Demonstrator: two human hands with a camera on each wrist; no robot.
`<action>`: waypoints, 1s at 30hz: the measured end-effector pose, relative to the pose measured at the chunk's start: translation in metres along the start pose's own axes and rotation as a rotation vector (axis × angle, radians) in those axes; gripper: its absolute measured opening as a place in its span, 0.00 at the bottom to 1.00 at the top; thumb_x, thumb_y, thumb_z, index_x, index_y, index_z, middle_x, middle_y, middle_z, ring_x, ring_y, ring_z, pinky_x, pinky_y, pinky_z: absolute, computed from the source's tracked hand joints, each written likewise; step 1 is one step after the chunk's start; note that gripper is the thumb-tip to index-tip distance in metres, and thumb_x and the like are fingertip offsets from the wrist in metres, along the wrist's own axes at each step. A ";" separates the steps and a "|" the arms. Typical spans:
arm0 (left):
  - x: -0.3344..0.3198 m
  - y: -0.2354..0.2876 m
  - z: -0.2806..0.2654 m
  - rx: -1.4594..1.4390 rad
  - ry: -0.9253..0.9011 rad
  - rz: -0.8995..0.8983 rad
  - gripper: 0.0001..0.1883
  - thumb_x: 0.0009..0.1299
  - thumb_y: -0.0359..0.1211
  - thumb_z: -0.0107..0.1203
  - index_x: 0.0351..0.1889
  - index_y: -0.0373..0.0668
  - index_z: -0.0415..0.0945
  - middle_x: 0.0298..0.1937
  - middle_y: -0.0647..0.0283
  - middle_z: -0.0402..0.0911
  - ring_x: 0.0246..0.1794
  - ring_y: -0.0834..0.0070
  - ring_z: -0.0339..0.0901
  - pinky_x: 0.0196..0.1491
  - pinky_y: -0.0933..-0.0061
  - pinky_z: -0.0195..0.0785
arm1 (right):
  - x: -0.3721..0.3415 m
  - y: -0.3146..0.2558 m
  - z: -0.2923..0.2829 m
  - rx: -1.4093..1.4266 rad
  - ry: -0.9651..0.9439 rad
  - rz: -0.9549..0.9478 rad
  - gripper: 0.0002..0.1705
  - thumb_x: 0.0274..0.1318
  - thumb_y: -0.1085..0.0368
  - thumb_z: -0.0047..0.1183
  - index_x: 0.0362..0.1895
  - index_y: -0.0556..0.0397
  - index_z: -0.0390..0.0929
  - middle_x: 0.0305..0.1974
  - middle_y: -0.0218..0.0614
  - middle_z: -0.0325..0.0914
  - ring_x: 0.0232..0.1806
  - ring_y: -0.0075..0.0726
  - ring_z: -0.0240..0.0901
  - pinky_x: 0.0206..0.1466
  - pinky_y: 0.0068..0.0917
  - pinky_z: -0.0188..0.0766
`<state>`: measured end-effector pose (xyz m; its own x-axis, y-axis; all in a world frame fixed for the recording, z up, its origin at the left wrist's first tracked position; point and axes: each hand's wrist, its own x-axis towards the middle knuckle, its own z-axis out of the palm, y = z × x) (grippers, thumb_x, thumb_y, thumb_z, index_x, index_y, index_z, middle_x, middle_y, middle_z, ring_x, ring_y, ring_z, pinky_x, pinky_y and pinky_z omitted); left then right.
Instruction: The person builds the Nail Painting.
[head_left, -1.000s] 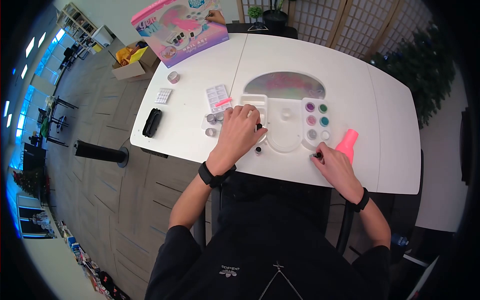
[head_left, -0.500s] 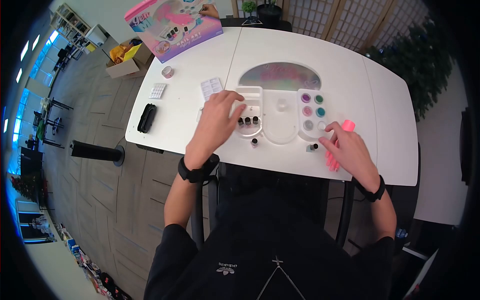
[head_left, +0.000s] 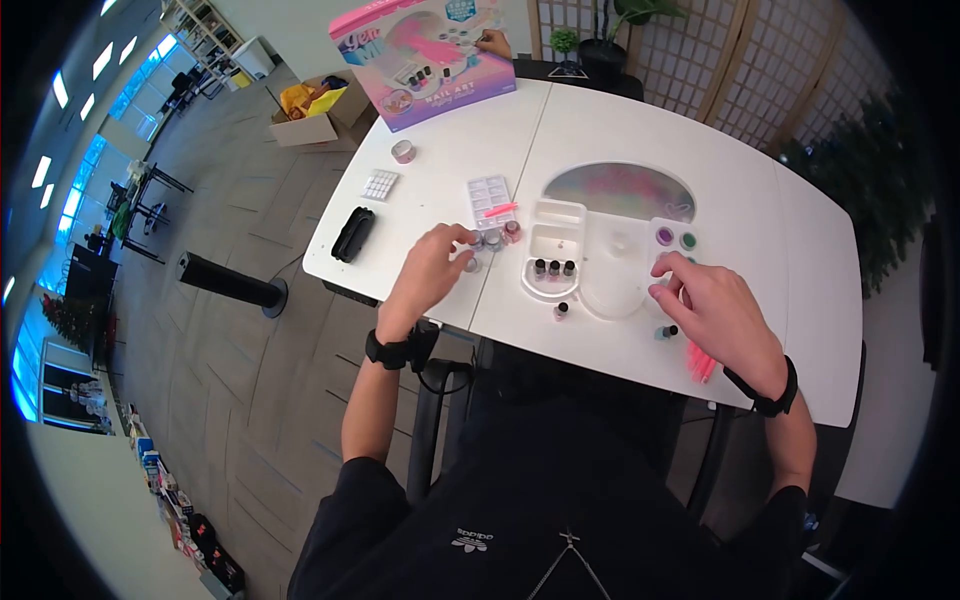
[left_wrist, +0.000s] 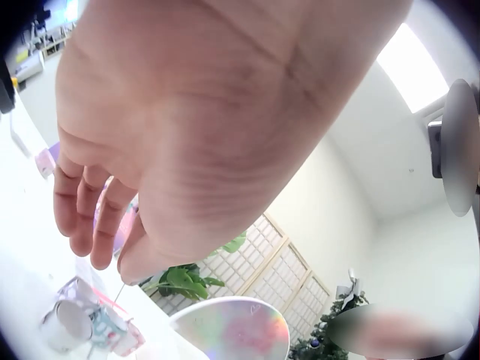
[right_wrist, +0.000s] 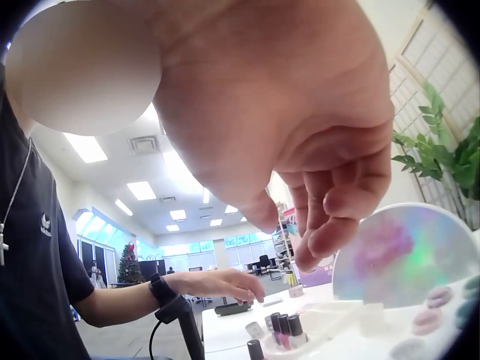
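Jars [head_left: 493, 241] and coloured pots [head_left: 665, 236] on a white desk [head_left: 620, 120]
Left hand [head_left: 426, 272], loosely spread, near jars; right hand [head_left: 727, 312], loosely bent, near pots

And there's the left hand [left_wrist: 176, 135], big across eleven o'clock, wrist running off towards one, fingers loosely bent and pointing down at seven to eight. Just beyond the fingertips, small jars [left_wrist: 69, 324] bunch together on the white desk [left_wrist: 26, 251]. Green leaves [left_wrist: 184, 281] at seven, a rounded iridescent panel [left_wrist: 232, 330] at six, lattice screen [left_wrist: 283, 262] and tree [left_wrist: 334, 319] at five, ceiling light [left_wrist: 414, 67] blazing at two!
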<state>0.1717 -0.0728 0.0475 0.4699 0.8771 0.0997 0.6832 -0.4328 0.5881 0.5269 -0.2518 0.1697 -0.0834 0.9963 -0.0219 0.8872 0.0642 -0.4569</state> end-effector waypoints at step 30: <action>-0.054 0.125 0.008 -0.074 0.342 0.540 0.17 0.62 0.23 0.75 0.49 0.47 0.90 0.49 0.60 0.78 0.46 0.62 0.77 0.47 0.61 0.74 | -0.013 -0.018 0.039 0.784 -0.039 -0.029 0.12 0.78 0.65 0.58 0.58 0.58 0.82 0.36 0.30 0.85 0.34 0.25 0.78 0.38 0.25 0.74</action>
<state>0.2357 -0.1762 0.1089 0.5238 0.5615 0.6406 0.3544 -0.8274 0.4356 0.4943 -0.2684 0.1441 -0.1305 0.9911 -0.0252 0.3065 0.0161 -0.9517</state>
